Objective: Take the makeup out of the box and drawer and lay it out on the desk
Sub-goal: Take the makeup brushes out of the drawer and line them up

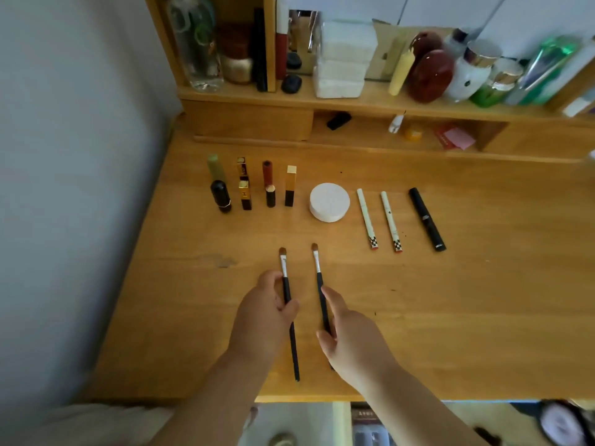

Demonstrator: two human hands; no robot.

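Now both hands reach forward over the bench (483, 317): left hand (262, 312) pinches one brush (288, 312), right hand (351, 336) pinches another brush (320, 289); two brushes total.

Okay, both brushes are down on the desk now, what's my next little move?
Probably let go of both. The left hand grips one brush and the right hand pinches the other brush; both already lie roughly parallel on the desk.
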